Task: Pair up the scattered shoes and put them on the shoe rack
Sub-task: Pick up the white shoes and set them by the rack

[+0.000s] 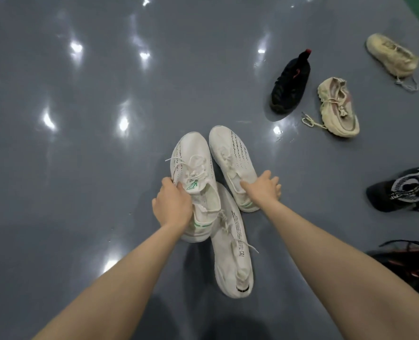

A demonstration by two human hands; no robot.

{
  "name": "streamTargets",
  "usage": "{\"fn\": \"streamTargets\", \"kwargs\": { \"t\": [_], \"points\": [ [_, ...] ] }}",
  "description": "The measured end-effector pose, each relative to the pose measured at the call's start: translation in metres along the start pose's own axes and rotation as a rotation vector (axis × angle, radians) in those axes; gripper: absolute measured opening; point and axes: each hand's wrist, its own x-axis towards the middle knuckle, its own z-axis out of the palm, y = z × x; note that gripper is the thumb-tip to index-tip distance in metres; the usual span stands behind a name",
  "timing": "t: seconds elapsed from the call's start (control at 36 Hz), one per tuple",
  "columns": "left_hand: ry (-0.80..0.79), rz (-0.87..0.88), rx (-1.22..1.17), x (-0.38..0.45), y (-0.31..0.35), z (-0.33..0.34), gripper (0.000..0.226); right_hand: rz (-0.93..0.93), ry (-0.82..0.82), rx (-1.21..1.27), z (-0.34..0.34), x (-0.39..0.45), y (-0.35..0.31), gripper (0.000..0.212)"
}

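Two matching white knit sneakers with green heel marks lie side by side on the grey floor. My left hand (172, 204) grips the left white sneaker (195, 168) at its collar, thumb by the tongue. My right hand (262, 188) holds the right white sneaker (233, 158) at its opening, thumb inside, fingers over the outer side. A third white sneaker (233, 253) with black print lies below them, partly under the left one. No shoe rack is in view.
Scattered to the right are a black sneaker with red trim (290, 82), a cream sneaker (338, 109), another cream sneaker (391, 55), a black patterned shoe (402, 190) and a black-and-red shoe (407, 263) at the edge. Glossy grey floor (80, 143) spreads to the left.
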Motion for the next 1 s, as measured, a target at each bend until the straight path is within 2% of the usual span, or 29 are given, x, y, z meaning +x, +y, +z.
{"fn": "streamTargets", "kwargs": {
  "t": [0.11,0.22,0.39,0.56,0.78,1.0],
  "points": [
    [-0.004,0.012,0.017,0.003,0.001,0.003,0.022,-0.063,0.036,0.142,0.001,0.004,0.005,0.047],
    [-0.012,0.013,0.007,0.002,0.005,-0.006,0.022,-0.180,0.044,0.150,-0.007,-0.008,-0.006,0.038],
    [-0.053,-0.016,0.052,-0.034,0.039,-0.066,0.023,-0.188,0.081,0.156,-0.057,-0.066,-0.013,0.031],
    [-0.119,0.035,0.133,-0.076,0.100,-0.143,0.024,-0.133,0.040,0.217,-0.146,-0.138,-0.018,0.030],
    [-0.213,0.145,0.237,-0.151,0.207,-0.247,0.024,-0.040,0.060,0.093,-0.288,-0.224,-0.030,0.028],
    [-0.339,0.352,0.412,-0.222,0.308,-0.298,0.021,0.160,0.116,0.082,-0.405,-0.293,-0.015,0.031]
  ]
}}
